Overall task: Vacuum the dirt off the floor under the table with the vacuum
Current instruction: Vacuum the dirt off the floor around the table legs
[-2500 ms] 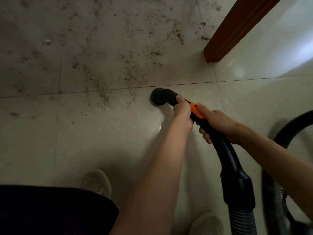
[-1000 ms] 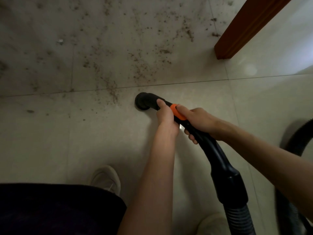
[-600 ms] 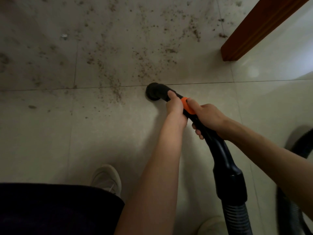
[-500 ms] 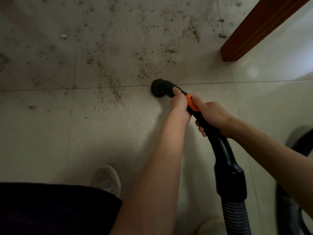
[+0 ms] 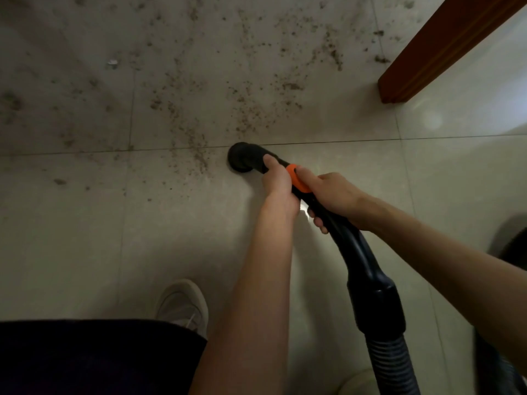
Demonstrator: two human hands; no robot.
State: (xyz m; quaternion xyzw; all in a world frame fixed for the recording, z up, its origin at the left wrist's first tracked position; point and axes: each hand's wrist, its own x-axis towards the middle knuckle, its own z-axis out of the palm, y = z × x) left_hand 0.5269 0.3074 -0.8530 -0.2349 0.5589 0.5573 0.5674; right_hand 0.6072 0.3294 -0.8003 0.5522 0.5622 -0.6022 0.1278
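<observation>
Beyond the table leg (image 5: 445,49), dirt-speckled tile floor (image 5: 85,238); left hand (image 5: 281,189) and right hand (image 5: 333,195) both gripping vacuum nozzle (image 5: 245,161).

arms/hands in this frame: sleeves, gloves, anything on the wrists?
Both forearms are bare as far as the frame shows, no sleeves in view. Left hand and right hand wear no gloves. No watch, ring or band is visible on either wrist; lighting is dim.

You're in a home: glossy beige tiled floor (image 5: 285,266), reddish wooden table leg (image 5: 445,44) upper right, household vacuum hose (image 5: 390,363).
</observation>
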